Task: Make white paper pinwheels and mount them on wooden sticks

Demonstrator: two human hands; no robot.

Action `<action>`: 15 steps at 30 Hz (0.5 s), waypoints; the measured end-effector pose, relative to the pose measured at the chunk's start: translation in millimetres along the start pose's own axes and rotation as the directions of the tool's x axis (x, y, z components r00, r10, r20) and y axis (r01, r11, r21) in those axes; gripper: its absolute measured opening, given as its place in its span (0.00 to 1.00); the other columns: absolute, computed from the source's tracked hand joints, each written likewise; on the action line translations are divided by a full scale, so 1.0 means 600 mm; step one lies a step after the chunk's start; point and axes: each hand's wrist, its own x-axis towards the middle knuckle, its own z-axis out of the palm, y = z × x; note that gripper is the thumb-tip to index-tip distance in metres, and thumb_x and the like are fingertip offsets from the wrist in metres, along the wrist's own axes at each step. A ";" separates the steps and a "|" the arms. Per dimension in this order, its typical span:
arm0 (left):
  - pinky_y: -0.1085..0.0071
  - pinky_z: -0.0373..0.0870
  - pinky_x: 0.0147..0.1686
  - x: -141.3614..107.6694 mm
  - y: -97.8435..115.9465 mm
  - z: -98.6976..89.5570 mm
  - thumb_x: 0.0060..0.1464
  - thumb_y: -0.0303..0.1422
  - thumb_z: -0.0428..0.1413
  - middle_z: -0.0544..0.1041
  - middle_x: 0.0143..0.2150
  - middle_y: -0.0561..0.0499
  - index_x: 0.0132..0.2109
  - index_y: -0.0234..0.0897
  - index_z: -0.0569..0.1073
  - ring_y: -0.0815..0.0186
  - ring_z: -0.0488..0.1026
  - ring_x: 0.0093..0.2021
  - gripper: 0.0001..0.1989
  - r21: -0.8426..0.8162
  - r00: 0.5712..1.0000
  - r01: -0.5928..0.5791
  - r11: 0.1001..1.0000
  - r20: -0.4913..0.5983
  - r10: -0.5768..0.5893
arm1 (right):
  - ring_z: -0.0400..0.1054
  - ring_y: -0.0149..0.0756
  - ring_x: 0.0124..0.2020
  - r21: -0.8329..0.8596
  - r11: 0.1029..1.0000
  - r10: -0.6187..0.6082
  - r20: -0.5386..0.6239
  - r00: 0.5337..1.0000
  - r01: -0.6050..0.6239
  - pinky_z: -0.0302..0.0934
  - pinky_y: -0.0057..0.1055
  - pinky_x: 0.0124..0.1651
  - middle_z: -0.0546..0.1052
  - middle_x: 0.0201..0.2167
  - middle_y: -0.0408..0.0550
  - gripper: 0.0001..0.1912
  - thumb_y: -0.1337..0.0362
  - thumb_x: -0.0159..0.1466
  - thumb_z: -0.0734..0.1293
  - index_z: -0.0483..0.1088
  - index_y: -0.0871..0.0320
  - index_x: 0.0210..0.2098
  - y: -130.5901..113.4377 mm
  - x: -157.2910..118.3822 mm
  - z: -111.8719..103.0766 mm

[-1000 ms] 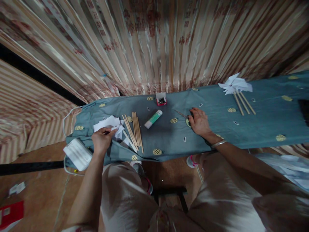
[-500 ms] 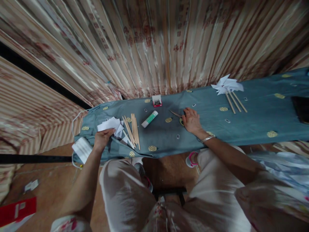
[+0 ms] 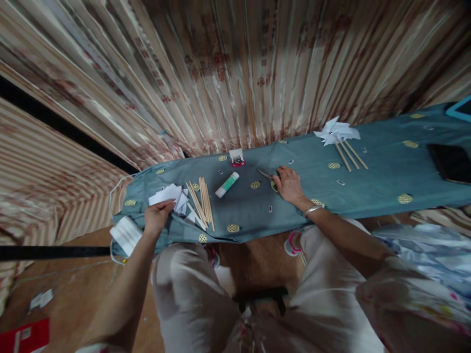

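Note:
At the left of the green cloth, my left hand (image 3: pixel 157 218) pinches the edge of a white paper (image 3: pixel 165 195) on a small pile. Several wooden sticks (image 3: pixel 206 203) lie just right of the pile. My right hand (image 3: pixel 289 185) rests palm down over the handles of the scissors (image 3: pixel 265 174), whose blades point left; whether its fingers grip them is hidden. Between the hands lies a green and white glue stick (image 3: pixel 227 185), with an open red and white box (image 3: pixel 237 158) of small metal pieces behind it.
White paper pinwheels (image 3: pixel 337 131) on sticks lie right of my right hand. Farther right are a black phone (image 3: pixel 449 163) and a blue-edged device (image 3: pixel 460 109). A white power strip (image 3: pixel 126 235) sits at the left end. A striped curtain (image 3: pixel 228 73) hangs behind the cloth.
The view has shifted slightly right, bringing more of the phone and the blue-edged device into sight. Both hands keep nearly the same places on the cloth.

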 end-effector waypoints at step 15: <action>0.65 0.79 0.50 -0.141 0.141 0.122 0.63 0.33 0.55 0.84 0.43 0.47 0.40 0.37 0.81 0.63 0.82 0.45 0.10 -0.018 0.565 -0.822 0.570 0.102 0.818 | 0.62 0.50 0.65 0.314 0.916 -0.188 -0.216 0.958 0.251 0.60 0.50 0.65 0.68 0.63 0.62 0.25 0.59 0.69 0.61 0.61 0.59 0.63 -0.066 -0.032 -0.072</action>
